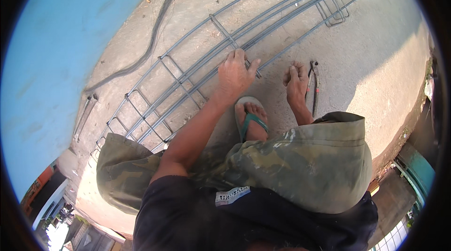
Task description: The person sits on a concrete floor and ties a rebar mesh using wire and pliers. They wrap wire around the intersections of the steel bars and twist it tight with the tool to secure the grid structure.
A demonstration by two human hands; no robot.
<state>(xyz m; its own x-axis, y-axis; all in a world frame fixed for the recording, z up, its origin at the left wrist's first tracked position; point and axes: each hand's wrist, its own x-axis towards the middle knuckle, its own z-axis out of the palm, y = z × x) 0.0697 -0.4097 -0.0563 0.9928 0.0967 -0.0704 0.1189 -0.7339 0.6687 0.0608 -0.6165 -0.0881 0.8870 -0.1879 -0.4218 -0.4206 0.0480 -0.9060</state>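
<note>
A long cage of steel rebar [277, 14] lies on the ground, running from lower left to upper right, with square stirrups around its bars. My left hand [236, 73] is closed around the near end of one stirrup [221, 27], against the lengthwise bars. To the right, apart from the cage, my right hand [295, 83] is curled with its fingertips pinched together. Whatever that pinch holds is too fine to make out. Just beside it lies a pair of end-cutting pincers [316, 83], jaws pointing away from me.
A bundle of thin tie wire [157, 27] stretches across the ground beyond the cage. Two short dark bars [84, 114] lie at the left, near a large blue surface [70, 39]. My sandalled foot [252, 118] stands close to the cage.
</note>
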